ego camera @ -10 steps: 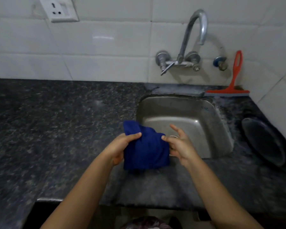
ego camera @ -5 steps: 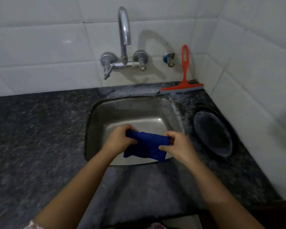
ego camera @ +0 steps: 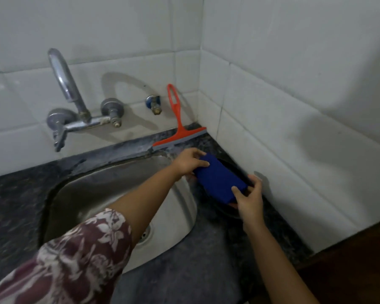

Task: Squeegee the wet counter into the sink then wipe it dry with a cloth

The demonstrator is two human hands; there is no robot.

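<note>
Counter (ego camera: 195,279): dark speckled stone, filling the lower frame; it ends at white tiled walls along the top and at the right, which meet in a corner at upper centre.
Open room: a bare strip of counter lies at lower centre, in front of the sink; the right strip between sink and wall is narrow and mostly taken up by a dark round dish (ego camera: 226,212).
Sink (ego camera: 92,194): brushed steel, rounded rectangle, recessed at centre left, drain near its lower edge.
Tap (ego camera: 68,102): curved chrome spout on the back wall, upper left.
Squeegee (ego camera: 178,132): orange plastic, looped handle leaning on the back wall, grey blade edge resting on the counter behind the sink (well clear of both hands).
Cloth (ego camera: 219,183): dark blue, folded into a compact rectangle, held over the dark dish at centre right.
Left hand (ego camera: 190,162): fingers closed over the cloth's upper end; patterned maroon sleeve (ego camera: 75,260) at lower left.
Right hand (ego camera: 249,197): thumb and fingers closed on the cloth's lower end, just beside the right wall.
</note>
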